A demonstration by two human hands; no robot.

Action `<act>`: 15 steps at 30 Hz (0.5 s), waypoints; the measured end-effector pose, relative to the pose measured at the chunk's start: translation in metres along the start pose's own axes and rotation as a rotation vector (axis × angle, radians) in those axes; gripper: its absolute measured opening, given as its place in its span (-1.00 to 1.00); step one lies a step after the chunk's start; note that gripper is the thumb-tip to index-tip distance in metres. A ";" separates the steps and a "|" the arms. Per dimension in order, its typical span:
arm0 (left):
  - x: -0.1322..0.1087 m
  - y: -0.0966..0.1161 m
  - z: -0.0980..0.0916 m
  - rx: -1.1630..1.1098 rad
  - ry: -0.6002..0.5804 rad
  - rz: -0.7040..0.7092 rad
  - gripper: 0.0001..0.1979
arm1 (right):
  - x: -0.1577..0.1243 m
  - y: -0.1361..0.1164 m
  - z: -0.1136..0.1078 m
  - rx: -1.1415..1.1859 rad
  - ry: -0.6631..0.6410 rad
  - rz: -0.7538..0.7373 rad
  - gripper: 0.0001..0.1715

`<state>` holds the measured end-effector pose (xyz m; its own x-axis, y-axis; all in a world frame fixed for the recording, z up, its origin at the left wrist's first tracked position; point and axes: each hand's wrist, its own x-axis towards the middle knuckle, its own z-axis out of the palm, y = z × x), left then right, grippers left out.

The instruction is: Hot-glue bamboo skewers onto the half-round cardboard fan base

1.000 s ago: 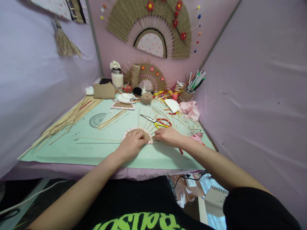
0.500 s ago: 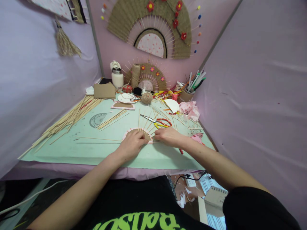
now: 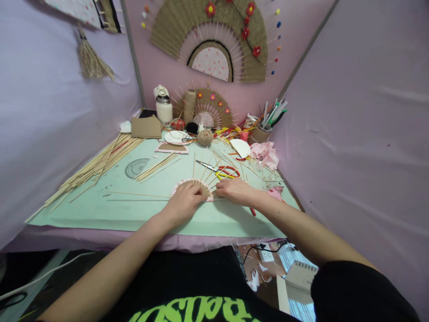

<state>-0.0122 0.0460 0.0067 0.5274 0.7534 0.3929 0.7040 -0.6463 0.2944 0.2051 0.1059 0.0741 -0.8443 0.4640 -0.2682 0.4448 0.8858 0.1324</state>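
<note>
A half-round cardboard piece (image 3: 181, 184) with a pink-and-white rim lies near the front of the table. Thin wooden sticks (image 3: 203, 170) spread out from it like fan ribs. My left hand (image 3: 187, 197) rests on top of the cardboard, its fingers bent and pressing down near the ribs. At the right edge of the piece, my right hand (image 3: 233, 189) has its fingertips pinched on a stick at the base of the ribs. Just behind that hand lie scissors (image 3: 228, 171) with red and yellow handles, partly under the sticks.
A clear protractor (image 3: 136, 168) and a small stick bundle (image 3: 157, 167) lie left of centre. Long sticks (image 3: 90, 165) are heaped along the left side. At the back stand a white bottle (image 3: 164, 109), a twine ball (image 3: 205, 137) and a tool holder (image 3: 260, 134). Pink scraps (image 3: 264, 154) lie right.
</note>
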 end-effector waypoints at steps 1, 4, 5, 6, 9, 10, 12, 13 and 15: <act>0.000 0.000 0.000 0.002 -0.002 -0.002 -0.69 | 0.000 0.000 0.000 -0.002 -0.002 -0.002 -0.72; 0.000 0.000 -0.001 0.006 -0.014 -0.006 -0.69 | 0.000 0.001 0.000 -0.007 0.000 -0.006 -0.73; 0.000 0.000 -0.001 0.006 -0.018 -0.005 -0.68 | 0.000 0.001 0.000 -0.008 0.003 -0.007 -0.73; 0.000 0.000 -0.001 0.004 -0.020 -0.004 -0.68 | 0.000 0.001 0.000 -0.007 0.005 -0.007 -0.73; 0.000 0.000 -0.001 0.004 -0.013 -0.001 -0.67 | 0.000 0.001 0.000 0.004 0.009 -0.007 -0.73; 0.000 0.000 -0.001 0.004 -0.010 0.000 -0.67 | 0.000 0.000 0.000 0.008 0.010 -0.007 -0.73; 0.000 0.000 -0.001 0.003 -0.004 0.001 -0.67 | 0.000 0.000 -0.001 0.010 0.008 -0.006 -0.73; 0.000 0.000 -0.001 0.003 0.001 0.004 -0.67 | 0.000 0.000 -0.001 0.009 0.006 -0.004 -0.72; 0.000 0.000 0.000 0.001 0.015 0.010 -0.67 | 0.000 0.000 -0.001 0.009 0.000 0.001 -0.72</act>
<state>-0.0125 0.0462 0.0068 0.5276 0.7448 0.4086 0.6991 -0.6539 0.2892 0.2049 0.1064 0.0749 -0.8440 0.4645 -0.2682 0.4479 0.8854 0.1239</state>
